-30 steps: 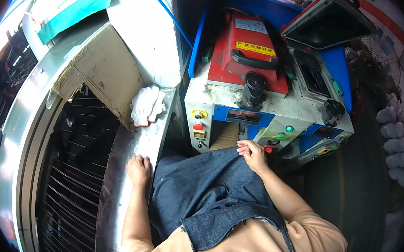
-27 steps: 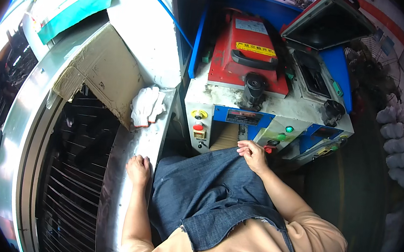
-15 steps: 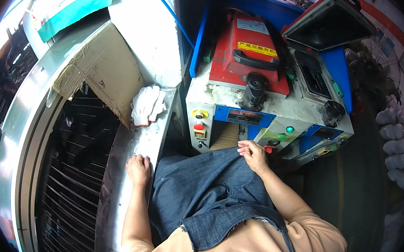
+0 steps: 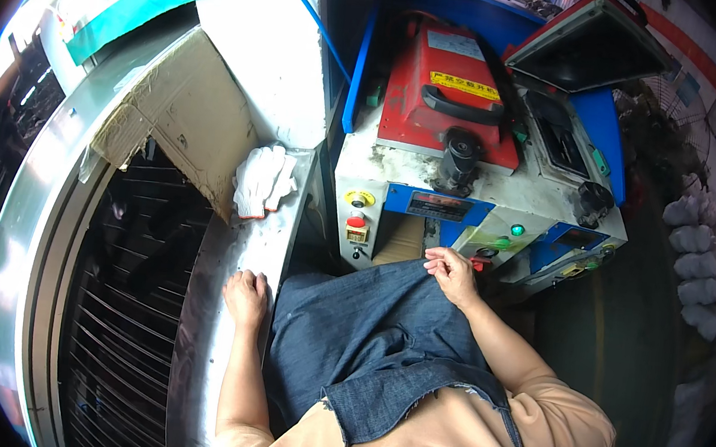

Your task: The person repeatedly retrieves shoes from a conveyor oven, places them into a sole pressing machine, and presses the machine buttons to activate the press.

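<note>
My left hand (image 4: pixel 245 299) rests on a narrow metal ledge (image 4: pixel 253 252) with its fingers curled in, and nothing shows in it. A pair of white work gloves (image 4: pixel 264 182) lies farther up the same ledge, apart from the hand. My right hand (image 4: pixel 452 277) lies at the knee of my dark denim apron (image 4: pixel 374 320), its fingers loosely bent, apart and holding nothing. Just beyond it stands a machine (image 4: pixel 363 168) with a red hinged press cover (image 4: pixel 444 85), lowered, and a black handle (image 4: pixel 460 106). Its second cover (image 4: pixel 590 52), at the right, is raised.
To my left, dark slats or bars (image 4: pixel 129 314) run inside a curved metal frame (image 4: pixel 12 276), with a torn cardboard sheet (image 4: pixel 188 112) over the far end. The machine's front carries a red button (image 4: pixel 356 222) and a lit green one (image 4: pixel 518 230). White bundles (image 4: pixel 695 265) line the right.
The surroundings have shifted slightly in the picture. Both hands keep almost the same place and pose; nothing was taken hold of or let go.
</note>
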`<state>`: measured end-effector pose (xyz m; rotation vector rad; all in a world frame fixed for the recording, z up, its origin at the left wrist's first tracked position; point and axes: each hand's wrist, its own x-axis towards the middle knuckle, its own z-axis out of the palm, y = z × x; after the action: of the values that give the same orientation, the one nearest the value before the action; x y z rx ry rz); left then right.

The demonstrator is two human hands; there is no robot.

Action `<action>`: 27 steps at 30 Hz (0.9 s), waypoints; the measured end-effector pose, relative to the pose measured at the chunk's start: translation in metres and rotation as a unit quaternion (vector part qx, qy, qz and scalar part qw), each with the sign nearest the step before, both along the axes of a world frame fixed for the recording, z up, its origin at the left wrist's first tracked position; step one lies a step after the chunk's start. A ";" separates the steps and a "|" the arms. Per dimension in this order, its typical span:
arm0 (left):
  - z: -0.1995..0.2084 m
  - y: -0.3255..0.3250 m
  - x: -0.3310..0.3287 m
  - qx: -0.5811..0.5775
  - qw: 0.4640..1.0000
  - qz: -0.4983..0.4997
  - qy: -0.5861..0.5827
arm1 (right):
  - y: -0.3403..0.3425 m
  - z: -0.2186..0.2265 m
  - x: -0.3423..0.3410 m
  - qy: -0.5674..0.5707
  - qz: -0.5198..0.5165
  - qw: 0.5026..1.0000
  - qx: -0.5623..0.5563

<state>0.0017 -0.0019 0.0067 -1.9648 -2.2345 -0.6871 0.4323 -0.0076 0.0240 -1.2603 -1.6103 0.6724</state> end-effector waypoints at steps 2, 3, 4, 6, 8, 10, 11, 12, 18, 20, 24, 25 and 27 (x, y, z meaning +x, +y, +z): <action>0.000 0.000 -0.001 0.008 1.000 -0.004 -0.001 | 0.000 0.002 -0.001 -0.007 0.001 1.000 -0.001; -0.001 0.000 -0.001 0.007 1.000 -0.004 -0.002 | 0.000 0.002 -0.001 -0.008 0.001 1.000 -0.002; -0.001 0.000 -0.001 0.006 1.000 -0.003 -0.003 | 0.000 0.002 -0.001 -0.011 0.004 1.000 -0.009; -0.001 0.000 -0.001 0.004 1.000 -0.003 -0.004 | 0.000 0.003 -0.002 -0.016 0.007 1.000 -0.016; 0.001 0.000 -0.001 0.003 1.000 -0.006 -0.008 | 0.000 0.003 -0.002 -0.009 0.008 1.000 -0.017; 0.002 -0.001 0.000 0.004 1.000 -0.006 -0.012 | 0.000 0.003 -0.002 -0.010 0.006 1.000 -0.019; 0.003 -0.001 0.000 0.005 1.000 -0.006 -0.015 | 0.000 0.003 -0.003 -0.009 0.003 1.000 -0.020; 0.002 -0.001 0.000 0.005 1.000 -0.006 -0.016 | 0.000 0.002 -0.003 -0.010 0.003 1.000 -0.020; 0.001 0.000 -0.001 0.009 1.000 -0.008 -0.014 | 0.000 0.003 -0.003 -0.009 0.004 1.000 -0.019; 0.002 0.000 0.000 0.008 1.000 -0.009 -0.014 | 0.001 0.003 -0.003 -0.020 0.004 1.000 -0.015; 0.000 0.001 -0.001 0.011 1.000 -0.009 -0.014 | 0.002 0.003 -0.004 -0.021 0.005 1.000 -0.018; 0.001 0.000 -0.001 0.010 1.000 -0.009 -0.015 | 0.002 0.003 -0.004 -0.021 0.004 1.000 -0.018; 0.003 0.000 0.000 0.009 1.000 -0.010 -0.016 | 0.002 0.002 -0.004 -0.022 0.003 1.000 -0.019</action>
<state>0.0017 -0.0017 0.0100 -1.9837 -2.2219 -0.7440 0.4286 -0.0055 0.0256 -1.3061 -1.6440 0.6858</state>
